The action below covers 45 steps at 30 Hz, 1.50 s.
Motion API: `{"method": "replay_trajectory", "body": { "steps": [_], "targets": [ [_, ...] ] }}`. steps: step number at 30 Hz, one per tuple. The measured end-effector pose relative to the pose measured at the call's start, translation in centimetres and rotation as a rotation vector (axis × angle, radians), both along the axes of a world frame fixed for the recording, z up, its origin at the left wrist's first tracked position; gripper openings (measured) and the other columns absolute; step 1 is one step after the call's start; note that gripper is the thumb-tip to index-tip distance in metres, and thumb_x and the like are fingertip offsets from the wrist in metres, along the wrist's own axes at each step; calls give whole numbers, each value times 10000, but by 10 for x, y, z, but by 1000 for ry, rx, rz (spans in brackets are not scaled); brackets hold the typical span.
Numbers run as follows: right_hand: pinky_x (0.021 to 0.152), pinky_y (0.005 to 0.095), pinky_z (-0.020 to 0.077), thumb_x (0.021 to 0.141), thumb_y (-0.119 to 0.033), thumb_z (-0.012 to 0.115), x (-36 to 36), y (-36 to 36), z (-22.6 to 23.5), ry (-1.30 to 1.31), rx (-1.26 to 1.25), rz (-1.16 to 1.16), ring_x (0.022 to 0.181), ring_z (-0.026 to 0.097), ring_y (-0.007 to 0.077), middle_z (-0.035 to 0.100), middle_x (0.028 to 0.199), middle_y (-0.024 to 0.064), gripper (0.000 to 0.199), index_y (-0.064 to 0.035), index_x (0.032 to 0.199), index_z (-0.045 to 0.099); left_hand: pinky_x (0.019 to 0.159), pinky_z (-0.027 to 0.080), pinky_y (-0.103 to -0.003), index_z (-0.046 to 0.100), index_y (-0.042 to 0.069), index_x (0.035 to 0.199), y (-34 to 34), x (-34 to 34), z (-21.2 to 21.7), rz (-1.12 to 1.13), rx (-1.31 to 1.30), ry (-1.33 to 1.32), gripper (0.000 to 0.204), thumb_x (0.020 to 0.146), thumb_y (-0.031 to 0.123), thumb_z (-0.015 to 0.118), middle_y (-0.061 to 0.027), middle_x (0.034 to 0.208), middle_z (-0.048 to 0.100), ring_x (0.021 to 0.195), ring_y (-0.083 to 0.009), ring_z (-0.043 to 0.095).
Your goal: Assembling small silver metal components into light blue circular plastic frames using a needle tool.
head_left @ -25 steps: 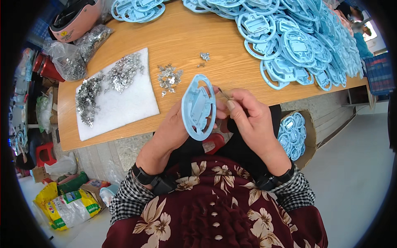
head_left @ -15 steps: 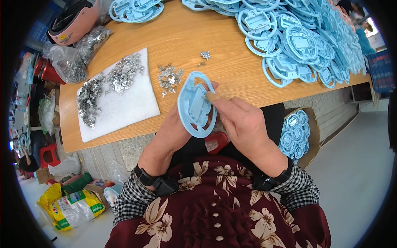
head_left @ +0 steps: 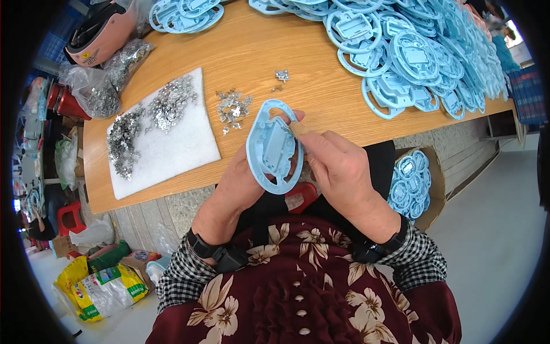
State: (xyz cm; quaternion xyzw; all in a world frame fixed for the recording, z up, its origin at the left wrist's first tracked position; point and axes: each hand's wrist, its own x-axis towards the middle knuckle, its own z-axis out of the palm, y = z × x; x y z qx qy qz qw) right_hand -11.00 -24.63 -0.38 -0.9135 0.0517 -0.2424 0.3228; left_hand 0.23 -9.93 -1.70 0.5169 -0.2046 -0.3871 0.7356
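Note:
I hold a light blue oval plastic part [head_left: 272, 147] upright in front of me, just below the wooden table's near edge [head_left: 172, 189]. My left hand [head_left: 238, 183] grips it from behind and below. My right hand [head_left: 338, 166] pinches its right rim, fingertips pressed on the inner panel. A small heap of silver metal clips [head_left: 233, 107] lies on the table just beyond the part. More clips [head_left: 143, 117] are spread over a white foam pad [head_left: 177, 152] to the left.
A big pile of identical blue parts [head_left: 412, 51] covers the table's right side, with a few more [head_left: 183, 11] at the far left. A cardboard box of blue parts [head_left: 409, 180] stands at my right. Clear bags of clips [head_left: 106, 80] and a pink helmet [head_left: 100, 31] sit far left.
The blue part has tipped slightly, and my right fingers have shifted along its right rim. Both hands stay in about the same place.

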Motion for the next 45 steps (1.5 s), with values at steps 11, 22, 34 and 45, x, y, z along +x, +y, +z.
{"method": "replay_trajectory", "body": {
  "steps": [11, 22, 34, 45],
  "targets": [
    [598, 338, 540, 754, -125, 803, 0, 0, 4, -149, -36, 157, 666, 631, 227, 650, 845, 91, 457, -48, 1181, 657, 995, 505, -319, 445, 25, 1490, 0, 2, 3, -99, -100, 157, 469, 1060, 205, 488, -126, 1392, 579, 1193, -187, 608],
    [578, 209, 396, 942, -79, 676, -30, -34, 37, 39, 772, 141, 643, 466, 22, 602, 790, -39, 111, 7, 1010, 654, 985, 480, -328, 440, -4, 1429, 4, -3, 23, -172, 91, 8, 470, 1015, 195, 541, -82, 1271, 595, 1158, -153, 579],
    [603, 267, 446, 995, -188, 639, 23, -18, 22, 368, 565, 134, 666, 530, 73, 617, 739, 19, 213, 10, 1074, 639, 729, 517, -273, 614, 12, 1132, 40, 10, 28, -37, 328, -355, 293, 1020, 282, 607, -51, 887, 680, 807, -102, 641],
    [699, 447, 501, 913, -161, 653, 91, 9, 7, 244, 52, 236, 822, 636, 372, 640, 892, 149, 162, -40, 1022, 652, 652, 497, -271, 657, -6, 920, 59, 21, 32, -240, 392, -331, 146, 932, 108, 567, -30, 789, 677, 720, -77, 599]
  ]
}}
